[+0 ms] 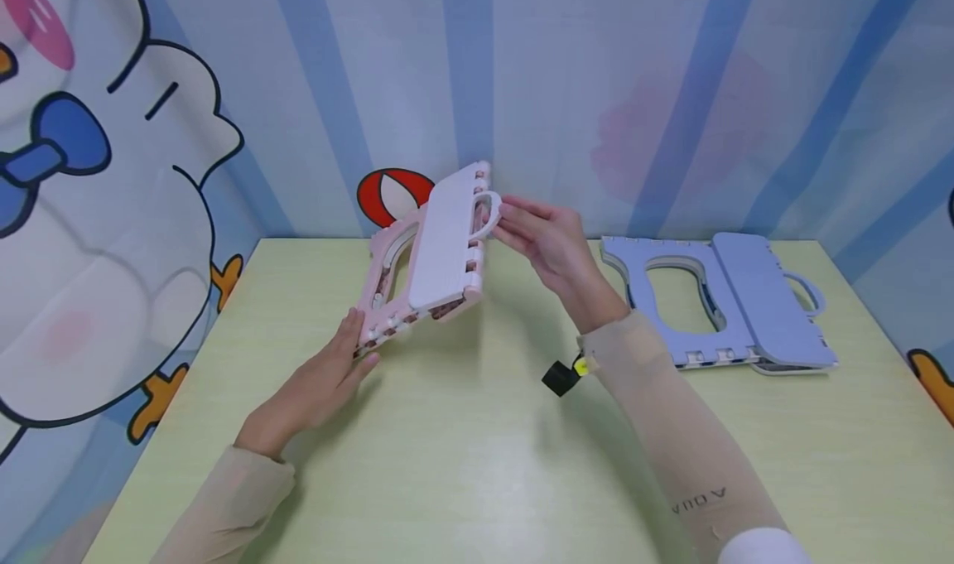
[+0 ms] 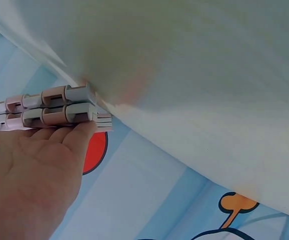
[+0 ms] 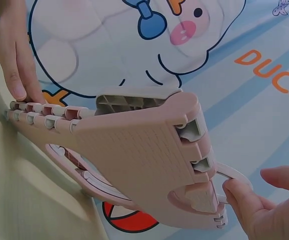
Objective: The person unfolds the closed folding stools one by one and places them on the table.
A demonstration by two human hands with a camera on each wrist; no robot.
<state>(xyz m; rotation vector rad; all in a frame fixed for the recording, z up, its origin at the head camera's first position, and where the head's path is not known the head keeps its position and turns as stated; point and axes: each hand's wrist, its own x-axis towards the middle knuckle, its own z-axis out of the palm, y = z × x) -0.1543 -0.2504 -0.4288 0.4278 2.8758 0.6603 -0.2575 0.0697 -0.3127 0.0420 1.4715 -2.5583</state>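
A folded pink and white step stool is tilted up above the table's left-centre, with an oval opening and a white top panel. My right hand holds its white loop handle with the fingers at the loop; in the right wrist view the thumb stands away from the handle. At the opposite end my left hand touches the hinged edge with mostly straight fingers, thumb spread apart. The left wrist view shows the stool's hinge segments above the left palm. Whether its lower corner meets the table is unclear.
A blue folded step stool lies flat at the table's back right, handle towards the right. The pale green table ends at a striped cartoon backdrop. A small black block hangs by the right wrist.
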